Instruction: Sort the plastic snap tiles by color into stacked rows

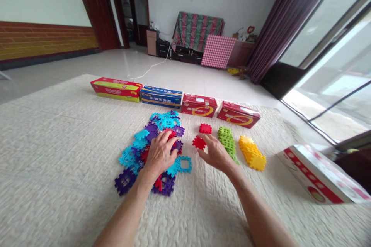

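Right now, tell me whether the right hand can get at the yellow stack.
Probably yes. The yellow stack lies uncovered just right of the right hand; only the low green row sits between, though it pinches a red tile.

Nothing reads for certain: the blue box (161, 97) bears a line of white Chinese characters too blurred to make out, and the red boxes' (199, 105) printing is equally illegible
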`<state>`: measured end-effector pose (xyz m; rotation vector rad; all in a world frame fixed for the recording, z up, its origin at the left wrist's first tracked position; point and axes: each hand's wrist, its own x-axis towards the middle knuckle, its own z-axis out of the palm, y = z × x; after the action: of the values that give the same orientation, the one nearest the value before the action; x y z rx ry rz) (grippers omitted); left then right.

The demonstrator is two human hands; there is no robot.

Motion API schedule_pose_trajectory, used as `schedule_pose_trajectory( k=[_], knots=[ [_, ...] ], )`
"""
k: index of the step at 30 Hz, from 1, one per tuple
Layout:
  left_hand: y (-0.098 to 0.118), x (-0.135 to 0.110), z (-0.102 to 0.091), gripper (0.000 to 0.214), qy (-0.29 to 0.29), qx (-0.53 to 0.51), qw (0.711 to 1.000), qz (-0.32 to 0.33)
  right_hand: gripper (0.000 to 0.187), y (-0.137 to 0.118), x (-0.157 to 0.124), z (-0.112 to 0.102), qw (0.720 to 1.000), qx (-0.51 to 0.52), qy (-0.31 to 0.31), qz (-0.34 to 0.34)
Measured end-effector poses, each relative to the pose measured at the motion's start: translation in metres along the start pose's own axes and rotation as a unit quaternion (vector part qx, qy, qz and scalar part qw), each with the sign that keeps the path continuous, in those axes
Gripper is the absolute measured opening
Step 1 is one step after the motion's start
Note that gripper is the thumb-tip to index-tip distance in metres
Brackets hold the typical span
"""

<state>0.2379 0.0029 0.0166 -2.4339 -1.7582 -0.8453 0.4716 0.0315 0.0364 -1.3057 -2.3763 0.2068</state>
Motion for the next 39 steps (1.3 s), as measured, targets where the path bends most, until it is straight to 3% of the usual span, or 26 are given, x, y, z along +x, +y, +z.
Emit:
schedule_pose_trajectory(
  k=[6, 11, 17, 20, 24, 31, 34, 39],
  knots=[
    [0.0, 0.0, -0.001, 0.037, -0.009, 0.01, 1.0, 0.005, 0.048, 0.036, 0.033, -0.019, 0.995, -0.078, 0.021, 0.059],
    [-0.001, 0.001, 0.0, 0.038, -0.006, 0.011, 1.0, 0.011, 0.049, 0.056, 0.047, -0.015, 0.994, -0.099, 0.007, 0.052],
    [0.0, 0.0, 0.0, 0.037, -0.006, 0.012, 1.0, 0.002, 0.05, 0.061, 0.046, -0.011, 0.994, -0.104, 0.019, 0.033],
    [-0.001, 0.0, 0.001, 0.037, -0.008, 0.011, 1.0, 0.001, 0.053, 0.054, 0.042, -0.015, 0.994, -0.085, 0.069, 0.008],
    [-0.003, 0.0, 0.003, 0.037, 0.001, 0.002, 1.0, 0.003, 0.042, 0.031, 0.031, -0.013, 0.993, -0.014, 0.114, -0.021],
    [-0.006, 0.003, 0.003, 0.037, 0.039, -0.035, 0.999, -0.008, 0.033, -0.015, 0.007, 0.027, 0.99, 0.111, 0.061, -0.053],
    [-0.003, 0.006, 0.0, 0.038, 0.055, -0.075, 0.996, -0.007, 0.038, -0.026, 0.002, 0.037, 0.984, 0.154, 0.068, -0.049],
    [0.011, 0.009, -0.004, 0.043, 0.095, -0.18, 0.979, -0.004, 0.056, -0.036, 0.0, 0.037, 0.969, 0.176, 0.138, -0.102]
  ],
)
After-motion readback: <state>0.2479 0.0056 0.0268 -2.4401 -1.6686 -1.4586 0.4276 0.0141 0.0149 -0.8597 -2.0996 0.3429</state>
